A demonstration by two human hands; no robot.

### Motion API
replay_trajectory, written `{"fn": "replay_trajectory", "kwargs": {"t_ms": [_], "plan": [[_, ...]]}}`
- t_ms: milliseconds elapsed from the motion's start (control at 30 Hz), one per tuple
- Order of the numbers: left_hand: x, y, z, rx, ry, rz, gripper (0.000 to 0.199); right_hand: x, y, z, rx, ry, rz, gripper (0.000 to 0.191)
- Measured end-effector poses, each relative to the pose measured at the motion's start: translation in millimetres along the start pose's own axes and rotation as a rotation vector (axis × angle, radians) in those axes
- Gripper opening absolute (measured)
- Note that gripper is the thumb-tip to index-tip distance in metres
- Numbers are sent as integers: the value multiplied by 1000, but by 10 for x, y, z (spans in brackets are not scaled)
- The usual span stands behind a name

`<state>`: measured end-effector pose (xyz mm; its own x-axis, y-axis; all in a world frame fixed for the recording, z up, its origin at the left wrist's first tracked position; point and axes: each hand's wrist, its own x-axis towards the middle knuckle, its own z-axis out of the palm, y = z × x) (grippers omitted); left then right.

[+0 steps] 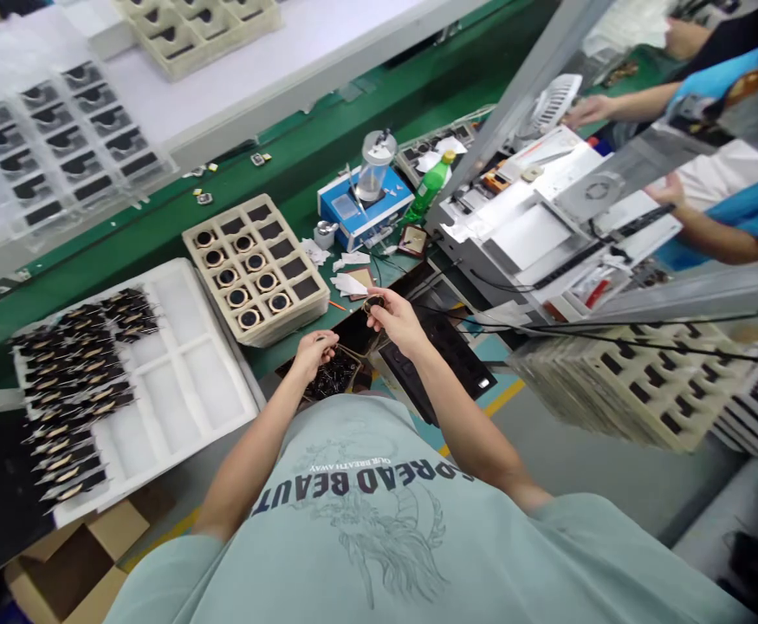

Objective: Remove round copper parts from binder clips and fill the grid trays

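Note:
My right hand (397, 322) holds a round black watch case (373, 303) with a gold rim between thumb and fingers. My left hand (315, 351) is closed in a pinch to the left of it; whatever its fingertips hold is too small to name. Below my left hand is an open box of dark small parts (334, 376). Just beyond my hands, a stack of beige compartment trays (317, 305) stands on the green bench, and several similar gold-rimmed round cases sit in the top tray, filling its left columns.
To the left, a white tray (177, 390) carries rows of black pieces with gold edges. A blue device (359, 212) and a green bottle (431, 184) stand at the back. Stacked trays (638, 381) are at right, near a co-worker's arm (631, 102). An open carton (73, 563) lies lower left.

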<state>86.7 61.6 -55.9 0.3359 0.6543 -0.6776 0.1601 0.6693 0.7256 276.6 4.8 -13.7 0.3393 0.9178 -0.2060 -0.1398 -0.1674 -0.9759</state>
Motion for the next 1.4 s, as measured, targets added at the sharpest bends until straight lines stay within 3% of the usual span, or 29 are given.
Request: {"fn": "replay_trajectory", "kwargs": {"t_ms": [133, 300, 567, 733, 967, 1100, 1167, 1233, 1300, 1400], "plan": [[-470, -307, -460, -237, 34, -29, 32, 270, -84, 431, -120, -77, -80, 34], [-900, -530, -844, -434, 93, -48, 28, 833, -313, 1062, -508, -135, -385, 22], [-1142, -534, -1133, -547, 159, 44, 20, 1936, -597, 2156, -1171, -215, -703, 21], [-1253, -482, -1239, -588, 150, 71, 22, 2247, -498, 2478, -1384, -281, -779, 26], [-1411, -434, -1355, -572, 237, 34, 27, 2173, -163, 2437, -1346, -316, -879, 39], [-1388, -384, -1378, -572, 282, 48, 31, 2168, -169, 2428, -1345, -374, -893, 40], [-1333, -320, -1385, -591, 318, 92, 32, 2059, -225, 2410, -1290, -334, -864, 41], [-1255, -223, -1388, -634, 368, 164, 33, 1773, -276, 2370, -1158, -277, -862, 41], [-1171, -106, -1379, -715, 421, 237, 33, 1296, -286, 2316, -1000, -311, -908, 38], [-1078, 49, -1340, -856, 457, 328, 36, 444, -199, 2203, -887, -626, -1005, 39]]}}
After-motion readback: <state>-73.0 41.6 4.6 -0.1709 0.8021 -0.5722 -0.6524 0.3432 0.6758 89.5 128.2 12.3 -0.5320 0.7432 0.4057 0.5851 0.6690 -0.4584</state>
